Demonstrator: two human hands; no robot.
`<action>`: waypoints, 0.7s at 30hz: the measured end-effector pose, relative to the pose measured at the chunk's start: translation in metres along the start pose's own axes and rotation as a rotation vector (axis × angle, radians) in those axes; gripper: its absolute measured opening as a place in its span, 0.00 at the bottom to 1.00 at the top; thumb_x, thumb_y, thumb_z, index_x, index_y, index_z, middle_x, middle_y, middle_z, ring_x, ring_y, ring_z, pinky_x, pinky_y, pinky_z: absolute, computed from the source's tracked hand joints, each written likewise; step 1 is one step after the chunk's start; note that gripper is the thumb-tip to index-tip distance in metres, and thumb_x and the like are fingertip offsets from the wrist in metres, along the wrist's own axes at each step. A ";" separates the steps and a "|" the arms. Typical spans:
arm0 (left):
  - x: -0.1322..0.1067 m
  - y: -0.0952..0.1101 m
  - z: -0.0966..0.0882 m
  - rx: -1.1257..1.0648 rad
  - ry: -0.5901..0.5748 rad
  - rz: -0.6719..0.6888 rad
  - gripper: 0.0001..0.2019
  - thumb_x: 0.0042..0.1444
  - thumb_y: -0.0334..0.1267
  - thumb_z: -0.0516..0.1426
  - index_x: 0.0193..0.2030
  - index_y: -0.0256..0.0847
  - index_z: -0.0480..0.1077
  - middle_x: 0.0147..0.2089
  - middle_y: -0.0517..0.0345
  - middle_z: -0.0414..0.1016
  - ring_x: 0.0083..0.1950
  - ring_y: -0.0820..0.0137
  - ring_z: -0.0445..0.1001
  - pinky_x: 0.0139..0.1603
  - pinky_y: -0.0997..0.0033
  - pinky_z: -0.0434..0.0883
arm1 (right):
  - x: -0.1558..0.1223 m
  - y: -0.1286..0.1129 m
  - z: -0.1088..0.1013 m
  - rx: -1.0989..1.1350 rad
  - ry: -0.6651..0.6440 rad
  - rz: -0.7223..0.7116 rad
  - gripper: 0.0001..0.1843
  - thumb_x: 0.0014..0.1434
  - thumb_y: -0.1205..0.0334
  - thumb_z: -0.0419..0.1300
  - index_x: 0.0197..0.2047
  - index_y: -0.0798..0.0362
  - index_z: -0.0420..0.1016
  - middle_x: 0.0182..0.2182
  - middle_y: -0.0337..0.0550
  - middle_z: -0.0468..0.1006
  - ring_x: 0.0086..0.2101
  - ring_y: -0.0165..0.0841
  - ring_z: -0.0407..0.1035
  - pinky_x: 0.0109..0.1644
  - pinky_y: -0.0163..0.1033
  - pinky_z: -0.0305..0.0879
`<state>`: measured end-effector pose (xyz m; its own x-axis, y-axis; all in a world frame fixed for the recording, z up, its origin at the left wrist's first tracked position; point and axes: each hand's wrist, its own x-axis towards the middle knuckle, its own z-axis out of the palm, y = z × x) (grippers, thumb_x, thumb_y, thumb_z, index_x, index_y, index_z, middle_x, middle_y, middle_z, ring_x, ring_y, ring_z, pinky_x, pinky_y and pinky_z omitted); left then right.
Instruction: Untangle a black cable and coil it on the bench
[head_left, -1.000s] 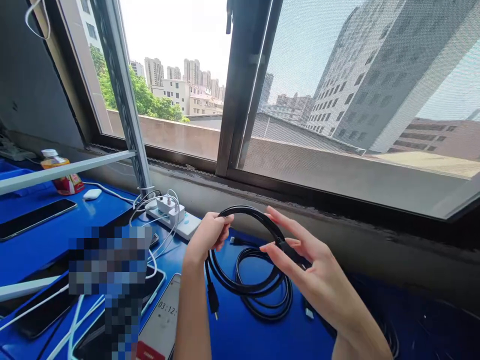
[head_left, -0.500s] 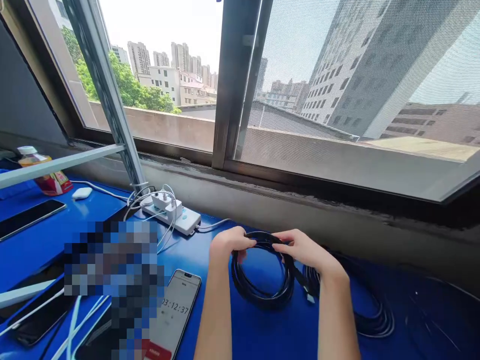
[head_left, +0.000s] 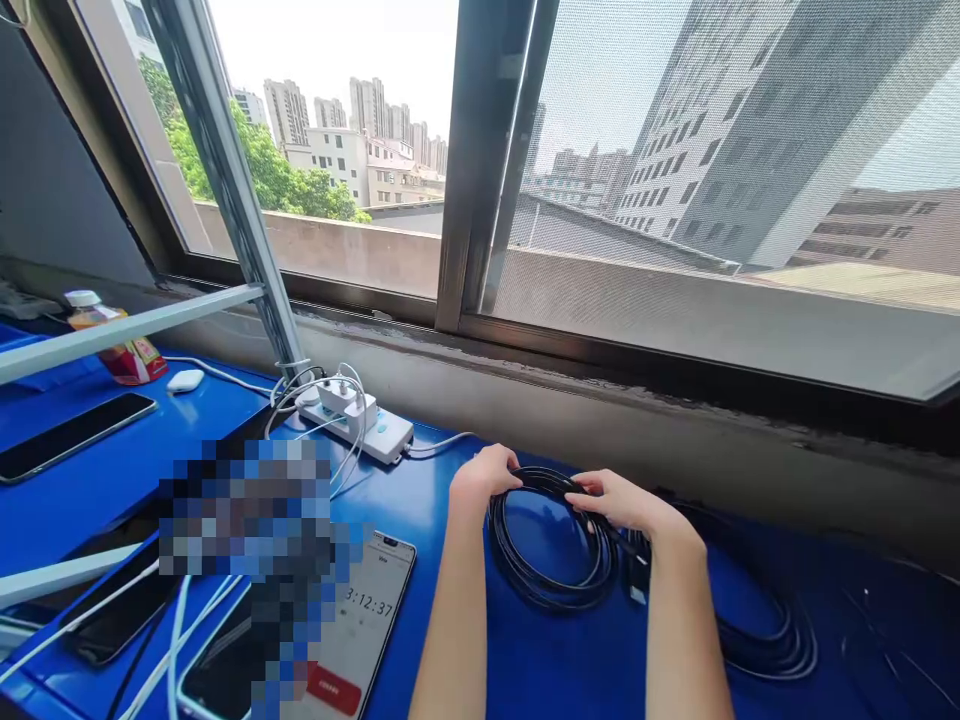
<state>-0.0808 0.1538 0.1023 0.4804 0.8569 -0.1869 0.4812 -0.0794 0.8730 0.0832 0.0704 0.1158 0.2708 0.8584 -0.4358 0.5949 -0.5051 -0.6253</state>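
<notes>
Black cable coil (head_left: 551, 545) lies flat on the blue desk (head_left: 465, 650), close to the desk's far edge under the window sill (head_left: 600, 400). Left hand (head_left: 486, 475) is curled over the coil's far-left arc, right hand (head_left: 626, 503) closed on the far-right arc where the plug end (head_left: 637, 580) trails off; both gripping, not just resting.

Risks as I read it:
- Loops look loosely stacked. Let go of one side and they likely spring apart.
- Second dark cable coil (head_left: 757, 630) sits just right of it, nearly touching under the right wrist. The loose plug end could snag it and drag both.
- White power strip (head_left: 356, 420) with chargers and white leads (head_left: 330, 470) is near on the left; a sweep that way could catch the leads.

Room: the sill wall blocks the far side. Phone showing a timer (head_left: 367, 620) is near-left, more phones (head_left: 71, 435) farther left. Bare blue desk between the forearms, toward the near edge, is the open lane. Bottle (head_left: 112, 345) at far left is well clear.
</notes>
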 end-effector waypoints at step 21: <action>0.010 -0.004 0.010 0.072 0.029 0.023 0.11 0.38 0.21 0.60 0.18 0.43 0.67 0.19 0.65 0.61 0.28 0.68 0.68 0.32 0.74 0.66 | 0.012 0.010 -0.001 -0.030 0.162 0.058 0.14 0.45 0.75 0.63 0.36 0.53 0.75 0.34 0.43 0.75 0.32 0.31 0.71 0.26 0.30 0.65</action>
<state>-0.0707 0.1577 0.0925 0.4714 0.8685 -0.1530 0.5221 -0.1350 0.8421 0.0930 0.0752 0.1046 0.4224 0.8324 -0.3587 0.5962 -0.5533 -0.5818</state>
